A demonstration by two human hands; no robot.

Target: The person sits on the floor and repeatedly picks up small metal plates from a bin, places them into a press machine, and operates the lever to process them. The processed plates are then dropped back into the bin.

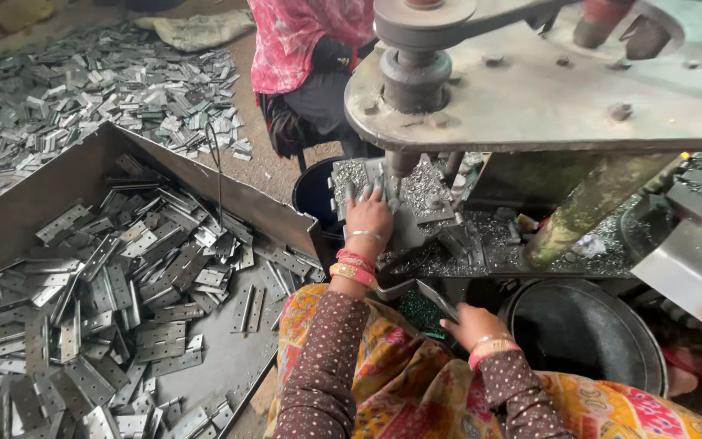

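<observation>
Hundreds of flat grey hinge plates (pixel 115 301) heaped in the sheet-metal tray (pixel 229 195) at far left, long axes pointing every way, more strewn on the floor (pixel 83 81) beyond its back wall. Tray's right wall ending just beside the left forearm — little room to swing that way without brushing the rim.

Next, the left hand (pixel 369 215) stretched forward and up, fingers spread and pressed down on a hinge plate (pixel 349 180) lying flat on the press bed (pixel 424 195), directly under the vertical punch (pixel 400 167). Plate's long axis running roughly away from the body; only its left part visible past the fingers. Fingertips very near the punch — the tightest gap here. Metal chips scattered all over the bed.

Lower and nearer the body, the right hand (pixel 473 323) resting by the front edge of the machine, loosely curled; cannot tell whether anything held. Well apart from the plate, so left hand far nearer. Just right of it, a dark round bucket (pixel 587 333). Overhead, the heavy steel top plate (pixel 546 97) shadowing the bed. Behind, another person's pink garment (pixel 302 36).
</observation>
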